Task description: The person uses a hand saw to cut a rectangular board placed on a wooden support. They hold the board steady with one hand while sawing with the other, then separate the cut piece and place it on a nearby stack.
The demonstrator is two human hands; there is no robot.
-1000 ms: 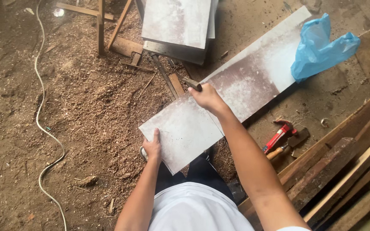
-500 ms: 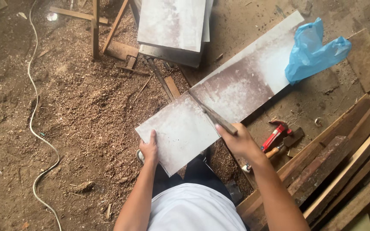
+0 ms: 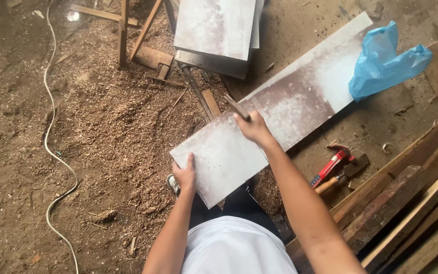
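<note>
Sawdust lay thick over the dirt floor [image 3: 92, 127] under me, and across it ran the long pale board [image 3: 290, 106], slanting from near my knees up toward the far right, its whitish face worn through in a wide brown patch about the middle. My left hand [image 3: 184, 176] lay flat on the near corner of the board, fingers spread and thumb at the edge, pressing it down rather than closing round anything. My right hand [image 3: 253, 128] was further up, at the left edge of the board, its grip closed round a short, dark, flat tool [image 3: 236, 106] whose end stuck out past my knuckles and touched the board's edge; I could not tell what kind of tool it was. As far as I could judge, the work was in its early part: I saw no cut, no split and no clear line across the board, which was in one piece from end to end, so whatever the tool had to do along it seemed mostly left to do. A crumpled blue plastic bag [image 3: 384, 63] sat on the far end of the board. A red-handled hammer [image 3: 330, 167] lay on the floor just right of the board, untouched. Stacked grey sheets [image 3: 214, 30] lay beyond, rough planks [image 3: 411, 203] lay to my right, and a white cable [image 3: 51, 132] trailed off at the left.
</note>
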